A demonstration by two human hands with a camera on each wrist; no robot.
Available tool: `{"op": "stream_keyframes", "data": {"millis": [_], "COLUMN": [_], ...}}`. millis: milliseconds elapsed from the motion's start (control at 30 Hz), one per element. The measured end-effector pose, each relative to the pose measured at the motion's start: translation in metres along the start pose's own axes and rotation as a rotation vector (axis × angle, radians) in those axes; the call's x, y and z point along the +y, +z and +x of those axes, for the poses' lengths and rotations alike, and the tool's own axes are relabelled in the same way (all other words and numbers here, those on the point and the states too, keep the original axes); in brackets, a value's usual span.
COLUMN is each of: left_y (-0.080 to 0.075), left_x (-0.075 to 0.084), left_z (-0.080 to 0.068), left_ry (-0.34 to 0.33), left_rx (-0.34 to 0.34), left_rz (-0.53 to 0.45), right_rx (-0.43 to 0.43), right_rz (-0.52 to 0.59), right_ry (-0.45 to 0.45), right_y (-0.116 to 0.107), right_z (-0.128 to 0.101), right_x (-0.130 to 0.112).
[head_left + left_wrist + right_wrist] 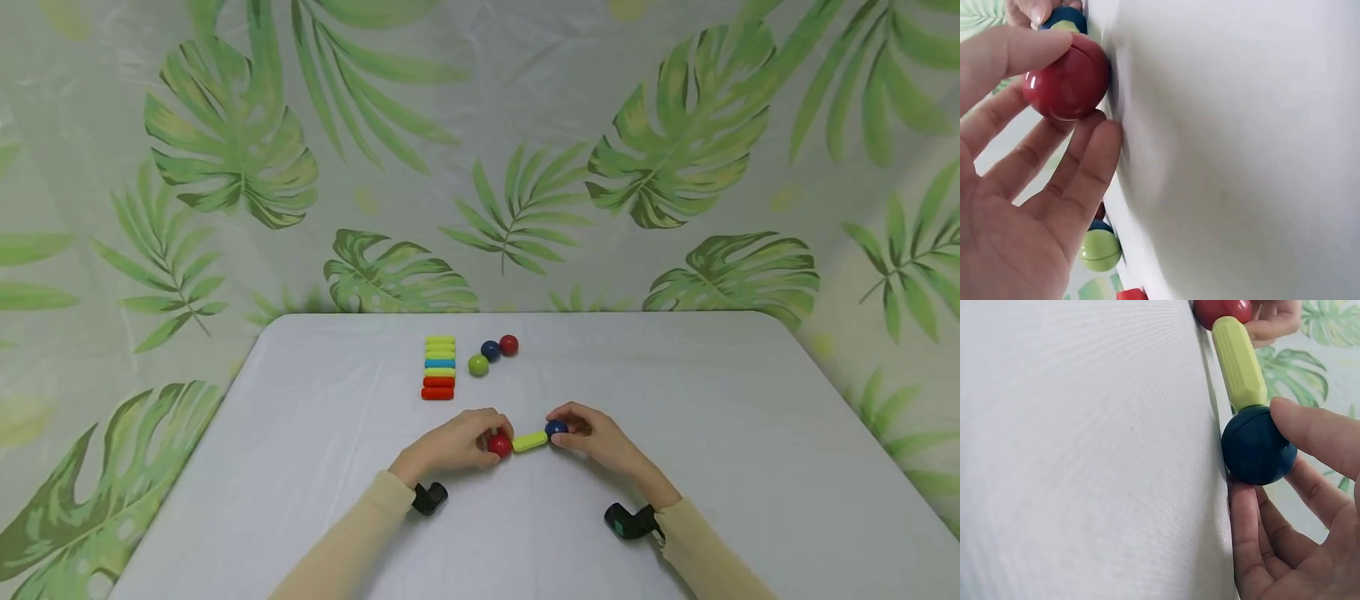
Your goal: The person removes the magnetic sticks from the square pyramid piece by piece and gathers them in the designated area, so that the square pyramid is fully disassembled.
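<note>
Between my two hands lies a yellow-green rod with a ball at each end. My left hand pinches the red ball at the rod's left end, thumb on one side and fingers on the other. At the right end, the dark blue ball is pinched by the thumb and fingers of my right hand. In the right wrist view the rod meets both balls, and the blue ball sits at or just above the white surface.
Farther back on the white table is a column of short rods, yellow-green, blue and red. Beside it sit a green ball, a blue ball and a red ball. A leaf-patterned cloth hangs behind.
</note>
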State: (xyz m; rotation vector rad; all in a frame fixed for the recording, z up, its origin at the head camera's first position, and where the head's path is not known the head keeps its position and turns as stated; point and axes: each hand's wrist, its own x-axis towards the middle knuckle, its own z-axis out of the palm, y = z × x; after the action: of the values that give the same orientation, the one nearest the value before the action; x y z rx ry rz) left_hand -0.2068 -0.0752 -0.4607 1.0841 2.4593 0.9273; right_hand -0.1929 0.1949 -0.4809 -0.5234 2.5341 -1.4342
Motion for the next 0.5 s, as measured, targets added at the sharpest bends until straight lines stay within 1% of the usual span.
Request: {"op": "stream_keyframes", "data": {"millis": [67,100,167,233,300,400,500], "left_y": [-0.003,-0.004,-0.007,-0.01,-0.014,-0.022,-0.031], "left_x": [-0.002,-0.002,-0.006,-0.011,-0.016,-0.024,-0.029], "left_z": [0.0,0.0,-0.001,-0.002,-0.004,-0.008,-0.009], "left_ry": [-0.013,-0.026,-0.047,-0.07,-0.093,-0.124,-0.155], "left_rx": [0.003,0.014,0.062,0.135,0.219,0.342,0.429], "left_rz": [-0.028,-0.05,-0.11,-0.159,-0.18,-0.167,-0.153], "right_rx": [-0.002,-0.001,0.001,0.004,0.005,0.007,0.011], "right_rz": [0.001,0.002,0.002,0.003,0.005,-0.002,-0.006], "right_ry": [-0.006,-0.004,0.003,0.009,0.01,0.0,-0.001], "right_y": [0.0,0.0,0.0,0.0,0.001,0.001,0.001], "right_z": [0.0,0.0,0.0,0.0,0.0,-0.001,-0.001], "right_x": [0.0,0.0,0.0,0.0,0.0,0.001,0.001]}}
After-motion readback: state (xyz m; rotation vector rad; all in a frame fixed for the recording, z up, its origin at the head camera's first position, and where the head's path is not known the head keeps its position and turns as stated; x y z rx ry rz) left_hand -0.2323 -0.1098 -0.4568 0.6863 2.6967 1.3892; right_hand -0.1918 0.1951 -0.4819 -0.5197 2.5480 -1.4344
